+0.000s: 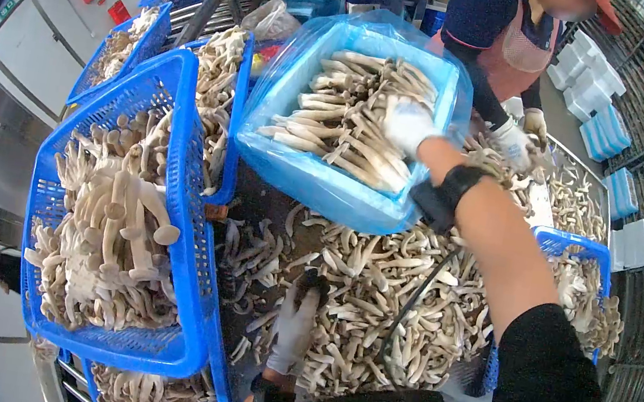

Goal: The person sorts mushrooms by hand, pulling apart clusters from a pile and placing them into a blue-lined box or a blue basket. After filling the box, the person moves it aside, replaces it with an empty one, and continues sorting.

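My right hand, in a white glove, touches the long mushrooms lying in rows inside a light blue plastic-lined box. Its fingers are blurred and partly hidden, so a grip cannot be made out. Lower down, my left hand wears a pale glove with dark, dirty fingertips. Its fingers stretch forward over the left side of a heap of loose mushrooms, with nothing visibly held. The box sits just beyond this heap, its clear bluish liner folded out over the rim.
A large blue crate full of clustered mushrooms stands at left, with more blue crates around it. Another crate is at right. Across the table a co-worker handles mushrooms with gloved hands. White foam boxes stand behind.
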Demonstrator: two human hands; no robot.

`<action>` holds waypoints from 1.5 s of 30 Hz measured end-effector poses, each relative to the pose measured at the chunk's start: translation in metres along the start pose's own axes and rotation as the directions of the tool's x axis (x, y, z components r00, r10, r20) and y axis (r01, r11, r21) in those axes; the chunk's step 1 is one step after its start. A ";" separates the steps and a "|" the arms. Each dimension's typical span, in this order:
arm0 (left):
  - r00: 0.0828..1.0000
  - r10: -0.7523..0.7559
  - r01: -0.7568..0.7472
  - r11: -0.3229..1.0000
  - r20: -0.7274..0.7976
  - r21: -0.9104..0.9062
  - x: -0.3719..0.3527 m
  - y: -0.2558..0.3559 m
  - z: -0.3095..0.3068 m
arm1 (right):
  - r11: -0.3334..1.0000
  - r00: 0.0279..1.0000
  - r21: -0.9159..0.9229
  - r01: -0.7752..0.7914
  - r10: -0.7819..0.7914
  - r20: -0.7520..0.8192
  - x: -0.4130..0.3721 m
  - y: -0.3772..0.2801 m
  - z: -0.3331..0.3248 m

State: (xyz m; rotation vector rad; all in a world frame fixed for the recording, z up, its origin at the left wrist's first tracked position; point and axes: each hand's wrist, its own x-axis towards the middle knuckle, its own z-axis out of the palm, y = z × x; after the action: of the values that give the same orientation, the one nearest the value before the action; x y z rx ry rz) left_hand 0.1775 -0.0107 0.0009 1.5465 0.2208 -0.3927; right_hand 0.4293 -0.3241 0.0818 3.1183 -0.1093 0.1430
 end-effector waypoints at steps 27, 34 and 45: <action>-0.136 -0.250 -0.961 -0.200 0.959 -0.189 -0.158 -0.082 0.153 | 0.156 0.797 0.788 -0.596 0.238 0.556 -0.689 -0.012 0.013; 0.061 -0.246 -0.959 -0.283 0.967 -0.012 -0.123 -0.094 0.145 | 0.063 0.958 0.980 -0.188 0.232 0.168 -0.665 0.085 -0.056; 0.302 -0.095 -0.912 -0.319 0.949 0.258 -0.113 -0.078 0.154 | -0.157 0.075 0.443 -0.883 0.883 0.463 -0.565 0.230 0.076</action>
State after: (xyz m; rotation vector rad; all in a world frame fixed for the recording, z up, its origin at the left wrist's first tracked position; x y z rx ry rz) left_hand 0.0279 -0.1502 -0.0245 2.4274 -2.0918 -0.2834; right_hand -0.1412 -0.5166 -0.0425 2.6215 -2.8668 0.2007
